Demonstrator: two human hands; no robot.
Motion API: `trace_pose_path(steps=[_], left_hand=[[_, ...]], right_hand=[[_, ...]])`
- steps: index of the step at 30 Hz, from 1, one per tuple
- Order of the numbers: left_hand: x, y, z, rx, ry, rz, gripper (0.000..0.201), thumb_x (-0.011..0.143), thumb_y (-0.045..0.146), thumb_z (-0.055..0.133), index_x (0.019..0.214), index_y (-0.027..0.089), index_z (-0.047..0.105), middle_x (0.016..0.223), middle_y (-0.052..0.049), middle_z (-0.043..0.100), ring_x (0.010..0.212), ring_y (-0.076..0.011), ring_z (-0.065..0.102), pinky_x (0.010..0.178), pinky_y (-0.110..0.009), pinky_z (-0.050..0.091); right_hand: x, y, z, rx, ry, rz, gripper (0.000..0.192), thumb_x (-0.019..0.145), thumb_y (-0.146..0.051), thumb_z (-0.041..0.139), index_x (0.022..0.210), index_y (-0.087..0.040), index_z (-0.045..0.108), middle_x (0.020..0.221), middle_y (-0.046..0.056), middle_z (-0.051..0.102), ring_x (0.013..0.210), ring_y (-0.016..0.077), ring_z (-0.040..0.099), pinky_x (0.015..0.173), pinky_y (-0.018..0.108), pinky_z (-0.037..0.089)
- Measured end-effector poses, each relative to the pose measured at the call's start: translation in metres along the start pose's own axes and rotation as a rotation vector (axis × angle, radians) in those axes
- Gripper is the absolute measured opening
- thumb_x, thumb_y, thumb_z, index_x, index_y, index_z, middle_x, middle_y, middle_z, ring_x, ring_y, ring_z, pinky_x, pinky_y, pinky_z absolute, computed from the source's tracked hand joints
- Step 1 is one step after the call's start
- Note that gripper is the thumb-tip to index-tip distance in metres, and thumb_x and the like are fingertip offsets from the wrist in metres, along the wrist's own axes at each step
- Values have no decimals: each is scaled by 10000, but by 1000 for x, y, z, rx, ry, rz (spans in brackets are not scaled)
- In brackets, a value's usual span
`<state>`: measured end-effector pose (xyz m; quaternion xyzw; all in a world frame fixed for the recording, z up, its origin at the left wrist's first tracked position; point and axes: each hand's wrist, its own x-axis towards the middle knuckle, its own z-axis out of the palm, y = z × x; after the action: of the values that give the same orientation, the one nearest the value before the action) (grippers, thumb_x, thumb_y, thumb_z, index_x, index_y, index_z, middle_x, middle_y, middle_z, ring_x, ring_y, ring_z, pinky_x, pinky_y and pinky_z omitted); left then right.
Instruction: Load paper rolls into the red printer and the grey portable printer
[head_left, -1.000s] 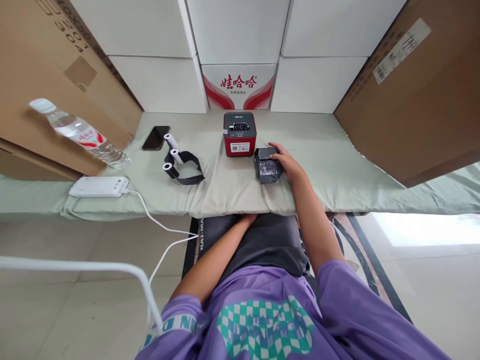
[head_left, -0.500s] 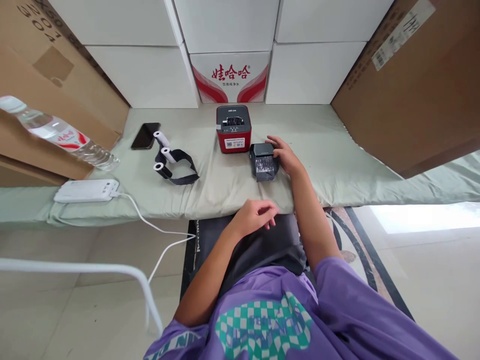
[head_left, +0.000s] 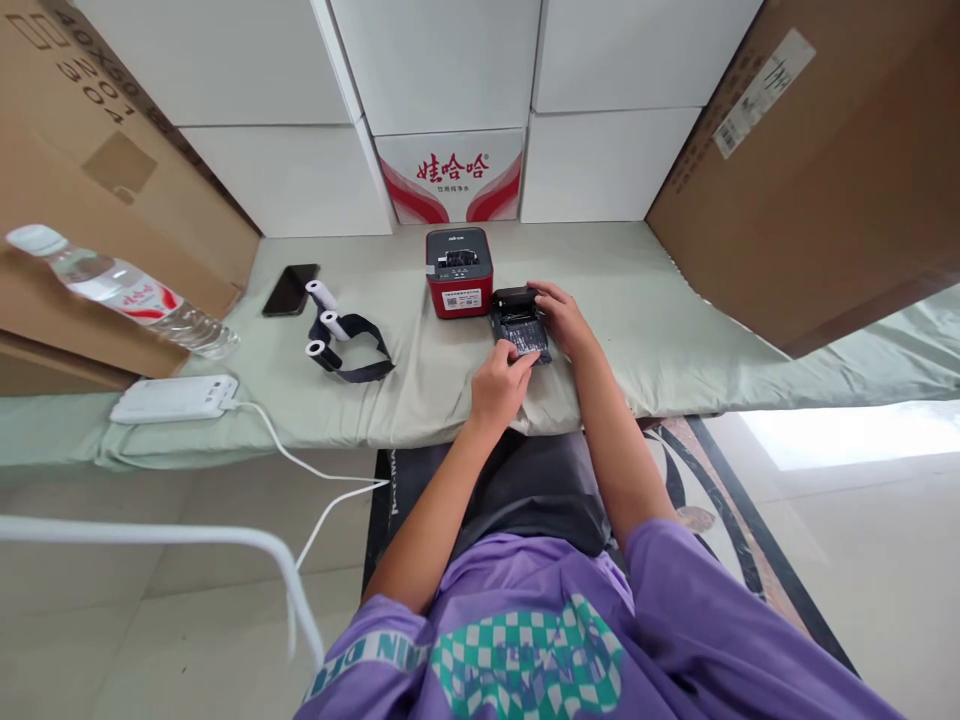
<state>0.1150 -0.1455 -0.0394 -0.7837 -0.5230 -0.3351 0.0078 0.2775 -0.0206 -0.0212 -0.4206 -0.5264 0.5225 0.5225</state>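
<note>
One-handed moments ago, now touches the black device (head_left: 517, 318) two-handed, just right of frame centre. Keeps right hand (head_left: 564, 322) clamped on its back right corner; has brought left hand (head_left: 498, 386) from above the lap (head_left: 559, 490) to its near edge; cannot tell whether gripping or resting.

Your left hand (head_left: 496, 386) is at the front of the device (head_left: 523, 332), your right hand (head_left: 562, 320) at its right side, on the tabletop (head_left: 645, 290). The printer (head_left: 460, 280) sits just behind and left of the device. Farther left lie the rolls (head_left: 323, 357), the phone (head_left: 291, 290) behind them, then the bottle (head_left: 139, 298), with the power bank (head_left: 174, 399) before it. Boxes (head_left: 450, 185) line the back, between cartons (head_left: 810, 190).
</note>
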Motion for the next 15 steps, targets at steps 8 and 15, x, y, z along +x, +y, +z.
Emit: trace_pose_path(steps=[8,15], left_hand=[[-4,6,6,-72,7,-10,334,1011,267,526,1250,305,757,1043,-68,596,880,-169,597,683,-245,461],[22,-21,1,-557,191,-420,452,891,138,507,1303,226,671,1238,-97,628,1078,-211,623,954,-331,519]], right_hand=[[1,1,1,-50,-22,7,406,673,-324,648,1057,-220,732,1092,23,726,1094,238,631,1088,406,453],[2,3,4,-95,-24,37,556,613,-294,642,1165,-234,648,1233,58,700,1220,281,608,1161,477,423]])
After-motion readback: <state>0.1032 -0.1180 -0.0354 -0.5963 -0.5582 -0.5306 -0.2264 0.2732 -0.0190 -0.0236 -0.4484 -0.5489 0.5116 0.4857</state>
